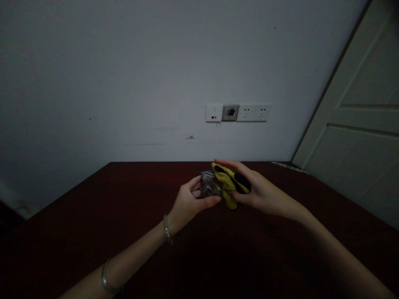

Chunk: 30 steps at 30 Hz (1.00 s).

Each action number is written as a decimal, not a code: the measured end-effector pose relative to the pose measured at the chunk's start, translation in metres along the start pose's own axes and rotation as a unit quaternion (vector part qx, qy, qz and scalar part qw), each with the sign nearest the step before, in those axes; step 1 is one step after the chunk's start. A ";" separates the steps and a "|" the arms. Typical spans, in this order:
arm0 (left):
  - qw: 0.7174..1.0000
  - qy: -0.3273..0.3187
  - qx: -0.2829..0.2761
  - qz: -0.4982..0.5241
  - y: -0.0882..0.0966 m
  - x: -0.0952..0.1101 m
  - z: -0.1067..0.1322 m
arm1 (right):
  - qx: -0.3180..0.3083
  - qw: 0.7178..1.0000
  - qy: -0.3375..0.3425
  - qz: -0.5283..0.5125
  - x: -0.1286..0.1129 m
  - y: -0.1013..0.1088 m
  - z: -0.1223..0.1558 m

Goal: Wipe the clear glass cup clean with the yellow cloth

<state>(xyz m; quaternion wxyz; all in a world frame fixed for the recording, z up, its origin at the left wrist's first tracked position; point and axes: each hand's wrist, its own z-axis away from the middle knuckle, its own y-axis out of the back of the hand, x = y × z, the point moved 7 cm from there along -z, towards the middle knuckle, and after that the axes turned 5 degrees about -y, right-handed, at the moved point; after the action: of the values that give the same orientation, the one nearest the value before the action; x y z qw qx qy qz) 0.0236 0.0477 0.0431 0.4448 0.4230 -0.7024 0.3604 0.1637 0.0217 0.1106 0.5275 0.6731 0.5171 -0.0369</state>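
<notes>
My left hand (188,205) is closed around a small clear, shiny container (209,186), glass or plastic, with its thumb along the near side. Pressed against the container's right side is a folded yellow cloth with black patches (227,179), perhaps a glove. My right hand (260,189) grips this cloth, fingers over the top and thumb below. Both things are held above the dark red table (131,199), near its far side. Dim light hides whatever the container may hold.
A pale wall (140,83) rises behind the table, with a row of sockets (253,113) on it. At the right stands a panelled door (358,137). A thin flat strip (289,167) lies at the table's far right edge.
</notes>
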 end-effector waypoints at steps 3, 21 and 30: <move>1.000 -0.001 0.001 0.002 0.000 -0.001 -0.001 | -0.010 1.000 0.010 0.027 -0.001 0.000 0.002; 1.000 0.010 -0.029 -0.005 -0.009 0.000 0.004 | 0.119 0.978 0.130 0.108 -0.028 0.004 0.002; 0.999 0.002 -0.015 -0.035 -0.007 0.003 0.007 | 0.109 0.984 0.123 0.074 -0.024 0.005 0.000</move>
<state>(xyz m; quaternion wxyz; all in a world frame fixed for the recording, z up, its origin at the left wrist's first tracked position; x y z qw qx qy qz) 0.0269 0.0375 0.0445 0.4650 0.4395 -0.6918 0.3348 0.1566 0.0061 0.1287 0.3845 0.7624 0.5196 0.0297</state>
